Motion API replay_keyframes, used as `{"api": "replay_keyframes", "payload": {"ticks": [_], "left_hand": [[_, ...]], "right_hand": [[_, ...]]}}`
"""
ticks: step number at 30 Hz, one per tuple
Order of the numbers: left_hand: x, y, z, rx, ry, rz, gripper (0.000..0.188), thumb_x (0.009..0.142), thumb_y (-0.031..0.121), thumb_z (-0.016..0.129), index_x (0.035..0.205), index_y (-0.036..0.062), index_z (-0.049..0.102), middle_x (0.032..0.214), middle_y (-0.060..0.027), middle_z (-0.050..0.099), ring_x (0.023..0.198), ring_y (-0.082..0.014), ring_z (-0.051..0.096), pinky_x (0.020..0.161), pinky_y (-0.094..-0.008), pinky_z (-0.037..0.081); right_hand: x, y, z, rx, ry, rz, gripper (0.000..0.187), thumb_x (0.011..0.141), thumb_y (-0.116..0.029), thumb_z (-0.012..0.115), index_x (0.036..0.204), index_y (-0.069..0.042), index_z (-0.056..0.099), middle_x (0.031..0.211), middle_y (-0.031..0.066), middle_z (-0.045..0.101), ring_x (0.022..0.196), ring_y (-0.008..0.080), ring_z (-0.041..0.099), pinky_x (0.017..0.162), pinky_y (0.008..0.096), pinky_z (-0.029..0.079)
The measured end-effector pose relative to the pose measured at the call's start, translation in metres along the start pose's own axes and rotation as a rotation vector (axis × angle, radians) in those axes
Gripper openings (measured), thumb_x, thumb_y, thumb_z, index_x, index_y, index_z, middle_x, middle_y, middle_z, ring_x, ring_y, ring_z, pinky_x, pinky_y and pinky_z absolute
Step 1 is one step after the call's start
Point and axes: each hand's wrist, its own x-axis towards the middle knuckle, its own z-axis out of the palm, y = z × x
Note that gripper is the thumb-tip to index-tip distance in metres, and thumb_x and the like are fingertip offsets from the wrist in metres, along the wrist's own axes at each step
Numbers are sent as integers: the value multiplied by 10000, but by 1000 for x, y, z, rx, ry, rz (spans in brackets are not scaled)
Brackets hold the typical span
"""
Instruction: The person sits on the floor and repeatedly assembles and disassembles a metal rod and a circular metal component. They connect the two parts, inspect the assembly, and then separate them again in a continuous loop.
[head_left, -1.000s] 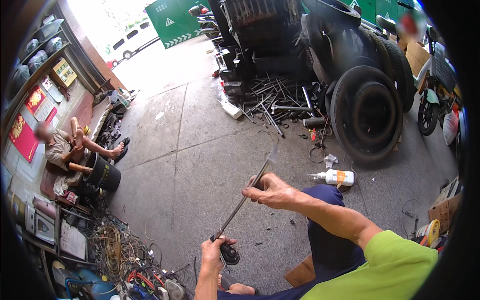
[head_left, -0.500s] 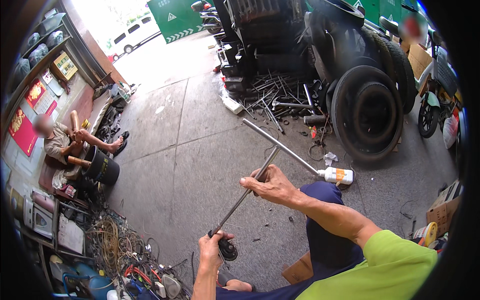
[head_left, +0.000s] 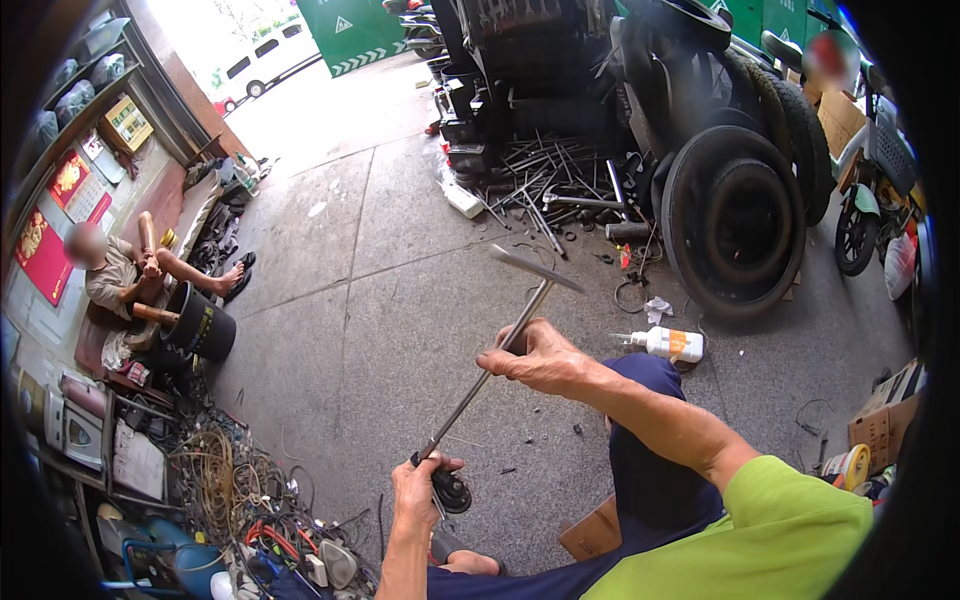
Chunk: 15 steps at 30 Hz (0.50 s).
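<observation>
A metal T-handle wrench (head_left: 470,392) slants up and away in front of me, its crossbar (head_left: 537,270) blurred by motion at the far end. My right hand (head_left: 545,358) is closed round the upper shaft, thumb toward the left. Down at the lower end, my left hand (head_left: 420,490) grips a black round part (head_left: 453,491) against the tip of the wrench. What kind of part it is, and how the tip meets it, is hidden by the fingers.
A white bottle with an orange label (head_left: 675,345) lies on the floor by my knee. Tyres (head_left: 735,225) and a heap of metal rods (head_left: 560,180) stand beyond. Tangled cables (head_left: 215,480) lie at left, near a seated person (head_left: 125,275) and a black bucket (head_left: 205,325). Cardboard (head_left: 592,530) is below me.
The wrench's crossbar has turned, looking shorter and no longer reaching toward the bottle. My right hand has shifted slightly left on the shaft; my left hand still grips the black part.
</observation>
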Motion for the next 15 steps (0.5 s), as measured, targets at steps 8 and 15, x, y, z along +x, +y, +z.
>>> {"api": "replay_keyframes", "payload": {"ticks": [8,15], "left_hand": [[-2,3,2,26,4,-2,115,873,29,521,864,-64,587,794,-247,668,675,-303,682,610,-406,598],[-4,-1,4,-19,10,-16,106,872,33,531,856,-46,600,802,-242,670,662,-294,678,599,-398,595]], "right_hand": [[-7,-10,-3,165,-49,74,243,814,-247,658,896,-19,639,647,-5,548,551,65,502,459,221,384],[-8,-14,-1,201,-11,64,397,851,-428,678,793,-36,663,592,1,551,496,63,502,430,219,383]]}}
